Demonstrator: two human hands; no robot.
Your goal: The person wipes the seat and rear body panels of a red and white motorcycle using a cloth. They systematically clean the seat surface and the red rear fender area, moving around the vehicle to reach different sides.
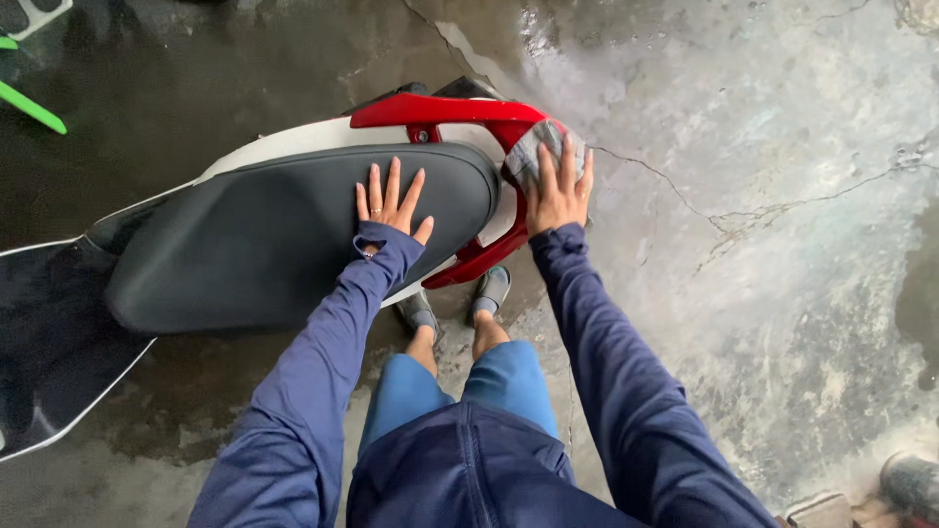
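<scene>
A scooter with white body panels stands in front of me, its black seat [264, 235] running left to right. My left hand [389, 205] lies flat on the rear part of the seat, fingers spread, holding nothing. My right hand [560, 191] presses a grey cloth [533, 149] against the rear end of the red grab rail [445, 110], by the tail of the scooter. Both arms wear dark blue sleeves.
Wet, cracked concrete floor [763, 196] surrounds the scooter. My feet in grey sandals [455, 298] stand just behind the tail. Green and white parts [29, 103] lie at the top left. A dark round object [910, 479] sits at the bottom right corner.
</scene>
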